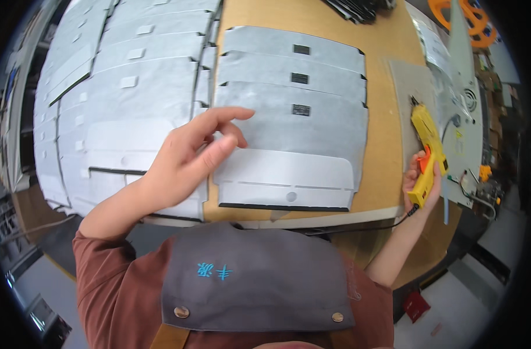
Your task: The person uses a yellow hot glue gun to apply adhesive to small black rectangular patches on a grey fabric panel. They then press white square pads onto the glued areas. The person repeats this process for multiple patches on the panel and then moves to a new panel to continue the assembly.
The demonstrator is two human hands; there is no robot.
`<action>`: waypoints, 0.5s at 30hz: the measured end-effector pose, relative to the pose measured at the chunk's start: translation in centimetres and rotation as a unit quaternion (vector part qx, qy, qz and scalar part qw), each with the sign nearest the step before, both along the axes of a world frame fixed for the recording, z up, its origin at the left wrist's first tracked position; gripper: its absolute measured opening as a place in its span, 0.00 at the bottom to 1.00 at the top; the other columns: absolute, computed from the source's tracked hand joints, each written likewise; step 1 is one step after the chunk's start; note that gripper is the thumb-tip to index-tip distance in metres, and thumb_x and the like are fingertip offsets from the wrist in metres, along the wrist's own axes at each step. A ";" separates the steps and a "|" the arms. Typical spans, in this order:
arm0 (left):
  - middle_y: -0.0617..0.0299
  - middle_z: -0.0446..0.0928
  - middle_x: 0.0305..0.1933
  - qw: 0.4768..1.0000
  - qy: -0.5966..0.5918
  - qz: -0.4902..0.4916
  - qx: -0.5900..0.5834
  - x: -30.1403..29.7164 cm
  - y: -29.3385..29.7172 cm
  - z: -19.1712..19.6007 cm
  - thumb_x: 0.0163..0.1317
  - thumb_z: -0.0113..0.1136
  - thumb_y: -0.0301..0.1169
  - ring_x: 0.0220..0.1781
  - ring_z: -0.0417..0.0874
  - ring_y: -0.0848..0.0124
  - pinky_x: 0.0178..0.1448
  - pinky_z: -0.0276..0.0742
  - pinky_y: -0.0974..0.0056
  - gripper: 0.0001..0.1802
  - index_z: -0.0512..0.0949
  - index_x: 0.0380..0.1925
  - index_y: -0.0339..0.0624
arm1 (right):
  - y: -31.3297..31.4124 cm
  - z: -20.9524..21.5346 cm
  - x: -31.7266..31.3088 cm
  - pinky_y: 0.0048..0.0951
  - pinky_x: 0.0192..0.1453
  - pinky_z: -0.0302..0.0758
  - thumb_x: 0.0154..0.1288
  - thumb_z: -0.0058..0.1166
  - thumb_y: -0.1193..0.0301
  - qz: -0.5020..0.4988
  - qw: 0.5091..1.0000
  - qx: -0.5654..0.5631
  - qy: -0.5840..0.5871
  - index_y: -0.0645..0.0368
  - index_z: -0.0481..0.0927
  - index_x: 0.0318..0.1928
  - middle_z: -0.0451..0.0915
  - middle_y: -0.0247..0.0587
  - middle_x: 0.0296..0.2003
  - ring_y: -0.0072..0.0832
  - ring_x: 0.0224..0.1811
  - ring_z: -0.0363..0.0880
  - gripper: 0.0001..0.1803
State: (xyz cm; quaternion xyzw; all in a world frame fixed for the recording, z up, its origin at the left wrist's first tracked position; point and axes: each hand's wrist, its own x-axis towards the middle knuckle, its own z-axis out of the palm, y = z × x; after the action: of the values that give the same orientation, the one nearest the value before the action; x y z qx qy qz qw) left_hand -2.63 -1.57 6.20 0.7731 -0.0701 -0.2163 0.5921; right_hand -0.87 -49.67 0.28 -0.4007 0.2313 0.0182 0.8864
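My right hand [409,177] is wrapped round the handle of a yellow glue gun [426,129] with an orange trigger, at the table's right side. Its dark nozzle points away from me, and a pale glue stick [446,203] sticks out behind. My left hand [189,148] hovers at the left edge of a row of overlapping silver-grey panels [329,131], thumb and index finger apart, holding nothing. A small black patch [301,110] sits on each panel. The nearest one has a paler front band [286,177] and a black strip along its front edge.
More overlapping grey panels [160,87] with white patches cover the table's left side. Black pieces [358,9] lie at the far edge. A grey board [402,87] lies near the glue gun, with a pale machine [460,145] beyond. The gun's black cord [387,227] runs along the front edge.
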 end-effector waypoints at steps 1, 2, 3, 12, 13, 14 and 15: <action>0.60 0.77 0.45 0.986 0.134 0.043 -0.091 0.1 0.1 1.3 0.69 0.48 0.42 0.44 0.77 0.76 0.43 0.75 0.75 0.32 0.64 0.68 0.35 | 0.2 0.3 -0.1 0.27 0.35 0.82 0.76 0.48 0.60 -0.014 0.999 -0.050 0.011 0.63 0.70 0.64 0.81 0.43 0.50 0.33 0.51 0.82 0.24; 0.59 0.76 0.46 0.956 0.185 0.072 -0.216 -0.4 0.0 1.1 0.67 0.48 0.40 0.44 0.77 0.75 0.43 0.76 0.74 0.33 0.62 0.69 0.36 | 0.1 0.7 -0.2 0.27 0.35 0.83 0.76 0.49 0.60 -0.018 0.995 -0.088 0.031 0.63 0.70 0.63 0.81 0.44 0.50 0.33 0.50 0.83 0.24; 0.57 0.76 0.48 0.907 0.231 0.099 -0.337 -1.0 0.0 0.1 0.65 0.48 0.37 0.45 0.77 0.74 0.43 0.76 0.72 0.34 0.61 0.70 0.36 | -0.2 0.9 -0.3 0.27 0.34 0.84 0.75 0.50 0.60 -0.022 0.990 -0.126 0.051 0.63 0.71 0.63 0.81 0.44 0.50 0.33 0.49 0.83 0.24; 0.50 0.67 0.68 0.831 0.295 0.160 -0.445 -4.1 -2.2 -0.6 0.43 0.39 0.08 0.72 0.70 0.60 0.76 0.69 0.59 0.52 0.51 0.76 0.43 | -0.9 1.7 -3.8 0.28 0.46 0.77 0.74 0.54 0.61 0.006 0.713 -0.683 0.155 0.63 0.81 0.49 0.82 0.38 0.42 0.27 0.41 0.81 0.17; 0.50 0.66 0.69 0.840 0.295 0.146 -0.431 -4.2 -2.5 -0.4 0.45 0.39 0.08 0.73 0.69 0.61 0.76 0.68 0.59 0.51 0.51 0.76 0.44 | 0.2 2.1 -4.2 0.25 0.46 0.76 0.72 0.56 0.65 -0.018 0.568 -0.818 0.087 0.64 0.82 0.44 0.81 0.38 0.40 0.25 0.40 0.79 0.13; 0.51 0.66 0.69 0.849 0.293 0.133 -0.419 -4.2 -2.8 -0.2 0.46 0.38 0.09 0.73 0.68 0.62 0.76 0.67 0.60 0.51 0.50 0.76 0.46 | 2.0 2.9 -4.4 0.26 0.46 0.75 0.70 0.57 0.67 -0.032 0.609 -0.792 0.034 0.64 0.82 0.43 0.81 0.38 0.39 0.26 0.39 0.79 0.12; 0.51 0.65 0.70 0.857 0.293 0.117 -0.407 -4.2 -3.1 -0.1 0.47 0.38 0.09 0.74 0.68 0.63 0.77 0.66 0.61 0.51 0.50 0.77 0.47 | 4.3 4.0 -4.5 0.26 0.45 0.75 0.69 0.59 0.69 -0.047 0.644 -0.763 -0.018 0.65 0.81 0.42 0.81 0.38 0.39 0.26 0.39 0.79 0.10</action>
State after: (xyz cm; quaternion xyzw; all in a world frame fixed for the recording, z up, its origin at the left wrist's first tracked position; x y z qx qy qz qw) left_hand -6.80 -4.67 6.15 0.3665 0.1158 -0.3137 0.8683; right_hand -5.38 -45.37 4.28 -0.9241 0.1658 -0.2136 0.2701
